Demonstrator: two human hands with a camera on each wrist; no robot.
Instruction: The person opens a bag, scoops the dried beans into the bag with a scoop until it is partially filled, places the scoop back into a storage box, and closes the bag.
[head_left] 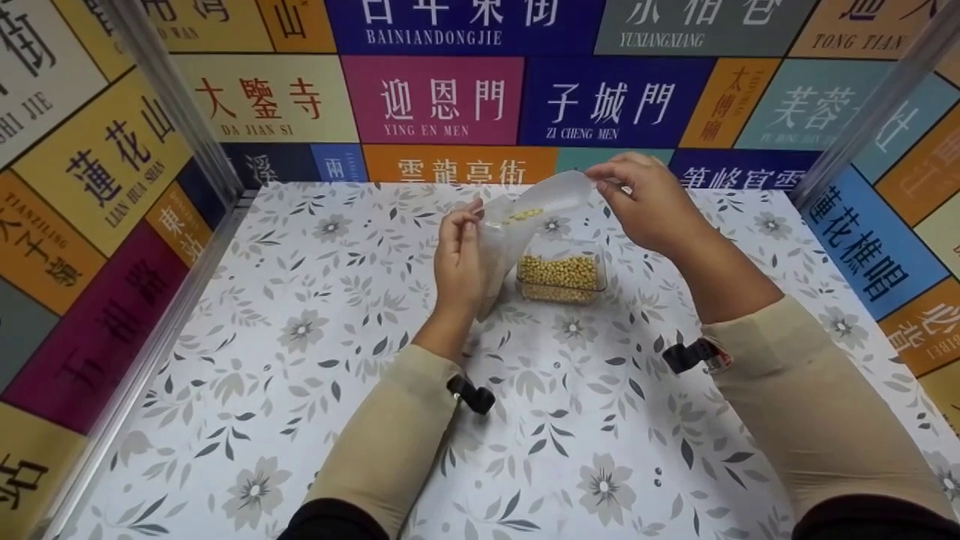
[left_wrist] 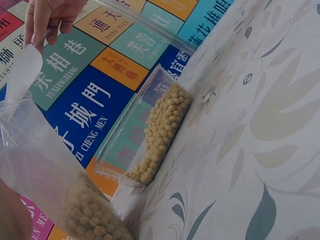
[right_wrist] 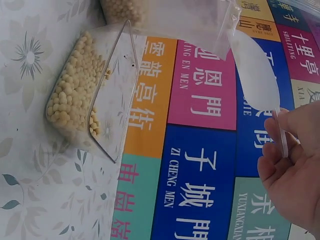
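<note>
My left hand (head_left: 459,259) holds a clear plastic bag (head_left: 496,251) upright beside the box. Soybeans (left_wrist: 92,215) lie in the bottom of that bag. My right hand (head_left: 651,201) pinches the short handle of a white translucent scoop (right_wrist: 257,72). The scoop tilts down toward the bag, its tip at the bag's mouth, with a few soybeans (head_left: 523,215) at its lower end. Under the scoop a clear rectangular box (head_left: 600,281) stands on the table, partly filled with soybeans (right_wrist: 75,95). My left fingers partly cover the bag's upper edge.
A white cloth with a grey leaf and flower print (head_left: 360,375) covers the table. Panels with colourful lettered blocks (head_left: 435,97) rise at the back and both sides, with metal posts (head_left: 184,97) at the corners.
</note>
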